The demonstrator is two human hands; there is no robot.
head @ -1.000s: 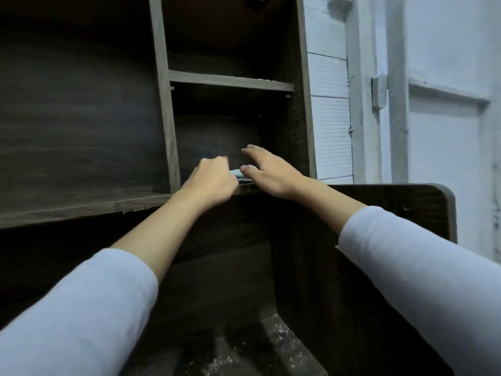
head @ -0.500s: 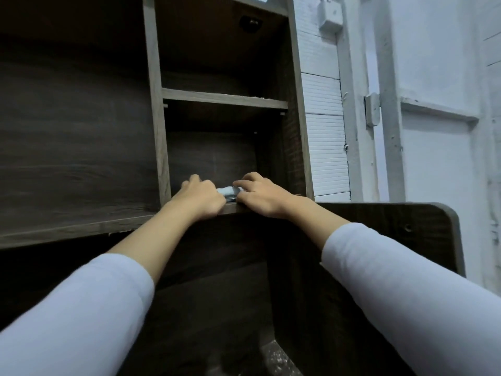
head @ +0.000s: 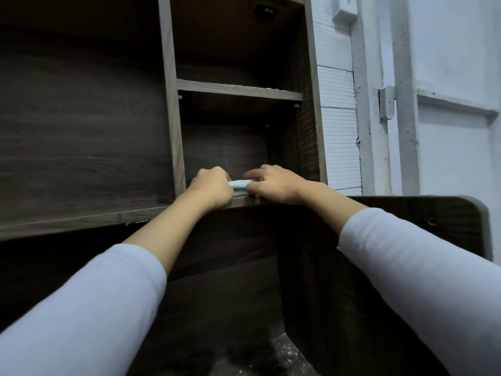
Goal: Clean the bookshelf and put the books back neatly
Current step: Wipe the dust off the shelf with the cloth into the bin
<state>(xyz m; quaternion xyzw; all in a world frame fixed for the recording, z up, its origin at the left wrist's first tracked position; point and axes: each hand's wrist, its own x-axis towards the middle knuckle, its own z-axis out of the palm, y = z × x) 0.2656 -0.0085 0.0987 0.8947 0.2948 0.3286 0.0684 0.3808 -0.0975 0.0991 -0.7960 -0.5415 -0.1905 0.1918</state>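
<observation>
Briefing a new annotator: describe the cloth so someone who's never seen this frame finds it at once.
Find the dark wooden bookshelf and, in its narrow right-hand column, the lower compartment. At that compartment's front edge the left hand and right hand meet, and the cloth is the small strip gripped between them. Nothing else on the dark shelf is pale bluish-white.

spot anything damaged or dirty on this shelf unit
Two small things. Pale specks sit on the front edge of the upper shelf at its right end, like dust or chipped finish. The long lower shelf has what looks like a small pale chip in its front edge, left of the left hand.
</observation>
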